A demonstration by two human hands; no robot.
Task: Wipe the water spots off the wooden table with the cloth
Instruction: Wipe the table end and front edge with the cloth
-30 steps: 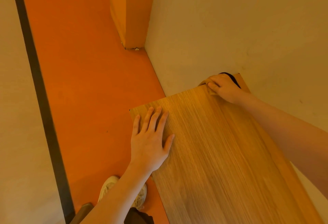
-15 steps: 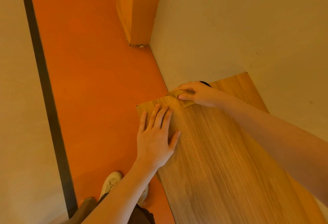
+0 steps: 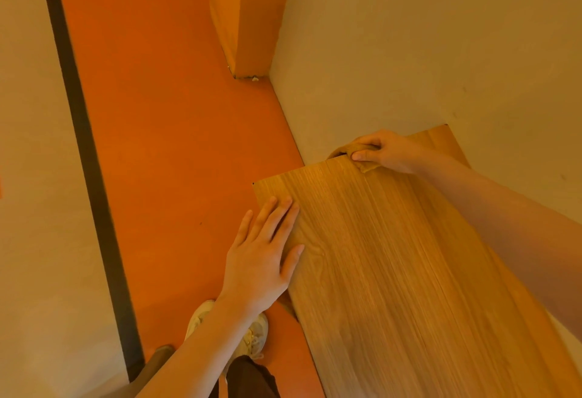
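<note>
The wooden table [image 3: 393, 271] has a pale, straight-grained top that runs from the lower right up to the wall. My right hand [image 3: 385, 152] presses a small tan cloth [image 3: 352, 148] onto the table's far edge, beside the wall. Most of the cloth is hidden under the fingers. My left hand [image 3: 263, 256] lies flat on the table's near left corner with its fingers spread and nothing in it. I see no water spots on the wood.
A cream wall [image 3: 425, 51] borders the table's far and right sides. The orange floor [image 3: 176, 145] lies left of the table, with an orange pillar [image 3: 248, 13] at the top. My white shoe [image 3: 252, 334] stands on the floor below the left hand.
My right hand with the cloth swept left along the far edge, then came back to the right, toward the wall. My left hand stayed flat near the corner.
</note>
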